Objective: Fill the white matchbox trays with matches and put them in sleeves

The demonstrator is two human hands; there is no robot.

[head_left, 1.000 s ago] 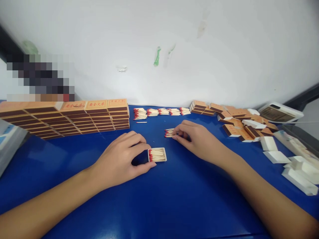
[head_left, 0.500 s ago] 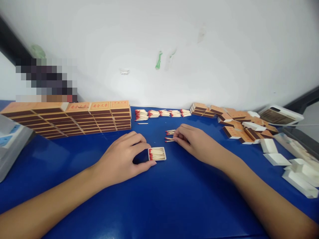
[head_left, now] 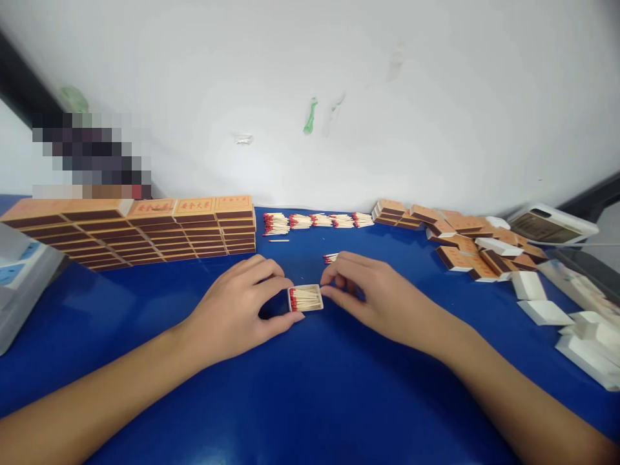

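Note:
A small white matchbox tray (head_left: 321,307) filled with red-headed matches (head_left: 305,299) lies on the blue table in front of me. My left hand (head_left: 247,300) grips its left end between thumb and fingers. At the tray's right edge, my right hand (head_left: 365,290) is closed in a pinch; whatever lies between its fingertips is too small or hidden to make out. Just behind those fingers a few loose matches (head_left: 330,258) show, partly covered by the hand. A single match (head_left: 279,241) rests farther back.
Stacked matchboxes (head_left: 194,226) form a wall at left. Several match bundles (head_left: 300,221) line the back edge by the white wall. To the right lie piled matchboxes (head_left: 465,242), empty white trays (head_left: 545,312) and a phone (head_left: 552,225). A clear plastic container (head_left: 29,297) stands far left.
My right hand has moved left and nearer, from the loose matches to the tray's right edge. Fewer loose matches show beside it. The left hand has stayed at the tray.

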